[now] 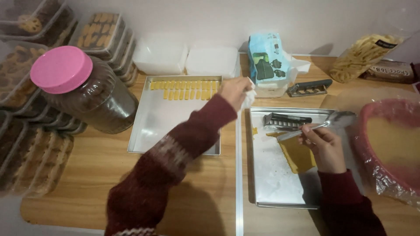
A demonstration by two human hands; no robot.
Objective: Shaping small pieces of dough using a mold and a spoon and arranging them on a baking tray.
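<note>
Right tray [271,183]: nearest me, on the wooden table [96,175]; a flat yellow dough slab [299,155] lies on it, a dark cutter tool [286,121] at its far end.
Right hand [323,146]: my fingers pinch a metal spoon [337,120] by the handle, bowl over the tray's far right corner, just above the dough.
Left hand [234,91]: my fingers are closed on a white tissue [249,97], between the 2 trays.
Left tray [162,126]: 2 rows of yellow dough strips [186,89] along its far edge.
Far: tissue pack [267,65] beyond my left hand; pink-lidded jar [83,89] at left.
</note>
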